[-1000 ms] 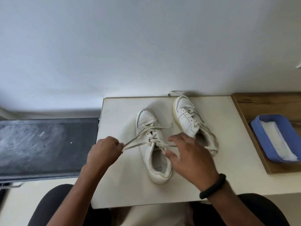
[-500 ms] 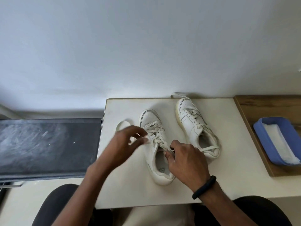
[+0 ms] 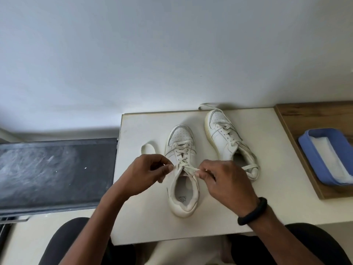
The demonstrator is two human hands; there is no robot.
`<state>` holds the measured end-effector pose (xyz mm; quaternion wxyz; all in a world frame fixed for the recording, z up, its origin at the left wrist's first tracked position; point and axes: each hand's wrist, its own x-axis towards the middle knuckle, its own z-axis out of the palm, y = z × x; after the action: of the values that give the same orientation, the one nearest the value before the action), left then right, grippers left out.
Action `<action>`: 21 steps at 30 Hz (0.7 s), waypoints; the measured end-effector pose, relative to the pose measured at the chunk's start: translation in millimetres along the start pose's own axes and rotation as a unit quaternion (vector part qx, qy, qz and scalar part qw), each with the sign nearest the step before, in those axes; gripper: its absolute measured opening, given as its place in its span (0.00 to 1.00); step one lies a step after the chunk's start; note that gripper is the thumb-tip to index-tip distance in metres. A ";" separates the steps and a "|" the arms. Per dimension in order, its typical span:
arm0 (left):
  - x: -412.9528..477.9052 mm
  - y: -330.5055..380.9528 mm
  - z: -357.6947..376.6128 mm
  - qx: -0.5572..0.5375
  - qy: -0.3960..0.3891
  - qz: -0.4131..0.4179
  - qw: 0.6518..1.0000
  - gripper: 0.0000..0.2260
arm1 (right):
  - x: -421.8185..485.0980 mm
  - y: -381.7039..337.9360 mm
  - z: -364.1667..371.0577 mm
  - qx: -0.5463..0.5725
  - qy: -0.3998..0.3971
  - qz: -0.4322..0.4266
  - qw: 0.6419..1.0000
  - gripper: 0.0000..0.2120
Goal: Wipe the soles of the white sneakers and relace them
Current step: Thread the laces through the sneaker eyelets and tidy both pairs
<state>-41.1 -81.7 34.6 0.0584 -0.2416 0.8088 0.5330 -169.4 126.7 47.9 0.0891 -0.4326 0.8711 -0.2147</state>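
Both hands have drawn in over the near white leather sneaker (image 3: 180, 138), which lies toe-away on the cream tabletop (image 3: 145, 217). At its top eyelets the left hand (image 3: 150, 173) and right hand (image 3: 227, 180) each pinch the flat white lace (image 3: 188, 167), probably to cross it for a knot. The second sneaker (image 3: 223, 134) waits just beside.

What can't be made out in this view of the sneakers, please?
Head view:
Soles of the near sneaker and far sneaker: face down on the table.
Ends of the lace: pinched inside the left hand and right hand.
Insole print: too small to read.
Tray: cut off by the right edge.
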 end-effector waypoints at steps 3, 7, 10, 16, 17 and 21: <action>-2.8 6.4 2.1 -0.014 0.014 -0.004 1.000 0.11 | 2.5 18.2 -7.8 0.075 0.042 -0.048 0.995 0.08; -3.2 9.7 4.4 -0.025 0.028 0.009 0.999 0.10 | 0.7 24.0 -11.5 0.081 0.056 -0.060 0.993 0.07; -3.1 6.0 1.9 -0.012 0.027 0.011 1.000 0.08 | 0.4 25.1 -12.0 0.073 0.051 -0.032 0.996 0.07; 0.8 -6.0 -4.9 0.044 0.038 -0.009 0.998 0.08 | 4.0 22.5 -5.0 -0.022 0.030 0.038 0.999 0.07; 0.3 -6.2 -6.6 0.042 0.037 -0.006 0.998 0.08 | 4.0 21.8 -5.7 -0.023 0.040 0.037 0.998 0.07; 0.8 -7.2 -6.7 0.051 0.026 -0.004 0.998 0.07 | 4.7 20.9 -6.0 -0.039 0.048 0.053 0.997 0.06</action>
<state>-37.4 -90.2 31.1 0.0518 -0.2556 0.8349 0.4847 -189.2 135.8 43.9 0.0414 -0.3781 0.9038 -0.1963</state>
